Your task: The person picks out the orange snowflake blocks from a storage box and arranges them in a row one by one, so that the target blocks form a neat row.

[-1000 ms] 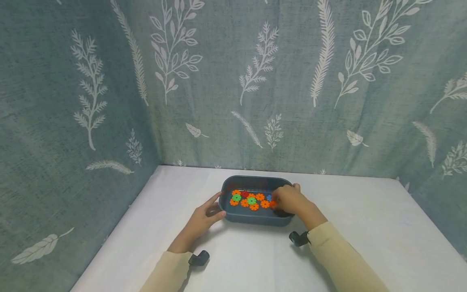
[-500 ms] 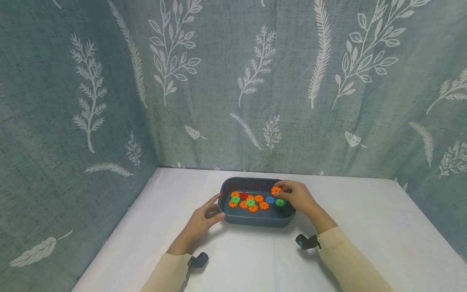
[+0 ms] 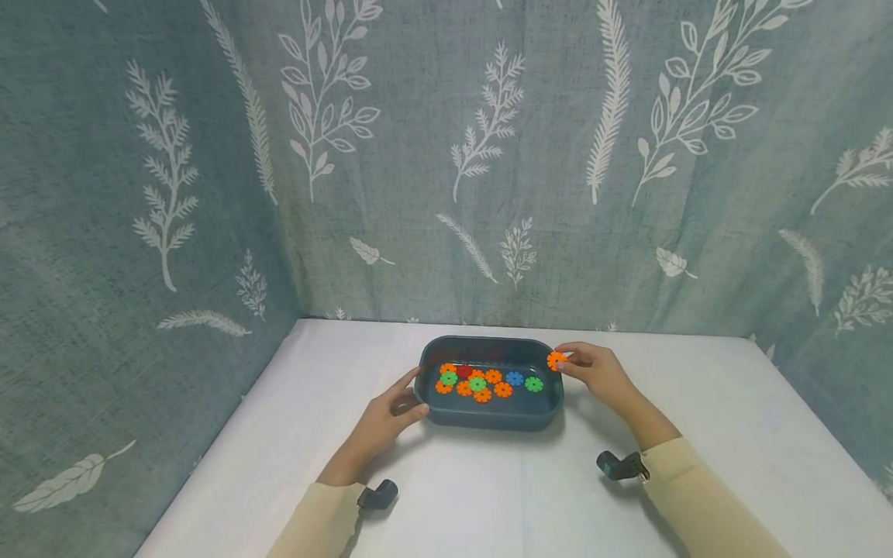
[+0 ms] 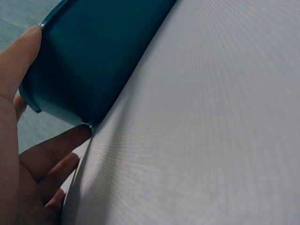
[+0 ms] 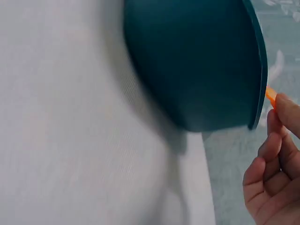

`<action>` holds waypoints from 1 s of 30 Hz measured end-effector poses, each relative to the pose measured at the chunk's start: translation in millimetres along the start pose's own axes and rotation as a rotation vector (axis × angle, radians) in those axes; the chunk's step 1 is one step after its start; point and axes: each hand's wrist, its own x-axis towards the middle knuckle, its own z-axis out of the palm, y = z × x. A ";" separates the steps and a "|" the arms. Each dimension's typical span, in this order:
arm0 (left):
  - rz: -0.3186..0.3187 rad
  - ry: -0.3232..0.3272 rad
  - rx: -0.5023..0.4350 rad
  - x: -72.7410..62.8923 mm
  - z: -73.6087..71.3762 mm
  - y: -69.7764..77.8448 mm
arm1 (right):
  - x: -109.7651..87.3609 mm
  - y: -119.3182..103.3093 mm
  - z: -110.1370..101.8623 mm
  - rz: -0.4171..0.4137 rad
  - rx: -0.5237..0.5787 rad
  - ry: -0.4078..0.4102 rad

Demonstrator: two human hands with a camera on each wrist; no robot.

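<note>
A dark blue-green tub [image 3: 488, 418] stands on the white table with several notched plastic discs in it: orange [image 3: 503, 390], light green [image 3: 533, 384], blue [image 3: 515, 378] and red [image 3: 464, 372]. Just over the tub's right rim, my right hand [image 3: 596, 376] pinches an orange notched disc [image 3: 556, 361] between thumb and fingertips. Only that disc's edge shows in the right wrist view. My left hand [image 3: 382, 422] rests against the tub's left end, fingers spread and loosely extended. In the left wrist view its thumb [image 4: 23, 54] touches the rim while a fingertip meets the lower corner.
White cloth covers the table [image 3: 474, 496] in front of and beside the tub. A green-grey curtain [image 3: 446, 256] with white leaf prints rises behind the table and along the left. A dark wrist camera [image 3: 621, 466] sits on the right wrist, another wrist camera [image 3: 379, 494] on the left.
My right hand has lifted an orange disc from the tub's right end and carried it right to the rim, uncovering the green and blue discs. The left hand stays at the left end.
</note>
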 end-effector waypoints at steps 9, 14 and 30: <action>0.011 -0.006 -0.010 0.4 1.4 -3.9 | 0.4 29.7 -19.2 0.028 0.046 -0.002; 0.009 -0.009 -0.010 1.5 1.5 -3.5 | 1.6 41.7 -24.3 0.024 0.065 -0.016; 0.031 -0.005 0.007 2.0 1.8 -3.4 | 9.3 51.5 -16.4 0.168 -0.227 -0.053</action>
